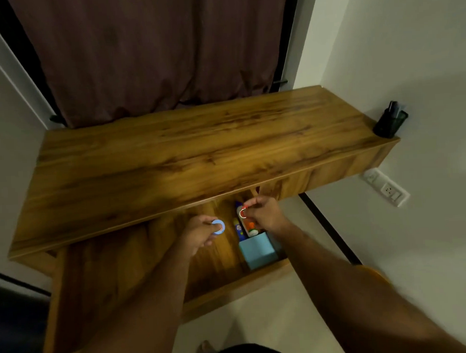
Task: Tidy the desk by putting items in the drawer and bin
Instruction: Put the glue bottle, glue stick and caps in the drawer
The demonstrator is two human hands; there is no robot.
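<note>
Item: blue tape roll (218,226), pinched in left hand (199,235); red-and-white ring (243,211), pinched in right hand (264,213); both held over the open drawer (216,257). Drawer contents at 3 o'clock of the hands: bottles (246,223), blue box (258,251). Risk: a released ring likely rolls, or strikes the bottles.

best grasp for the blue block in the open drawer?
Probably pinch the blue block across its left and right faces, coming straight down from above. Its flat top faces up; the drawer front and the tubes crowd its other two sides.
</note>
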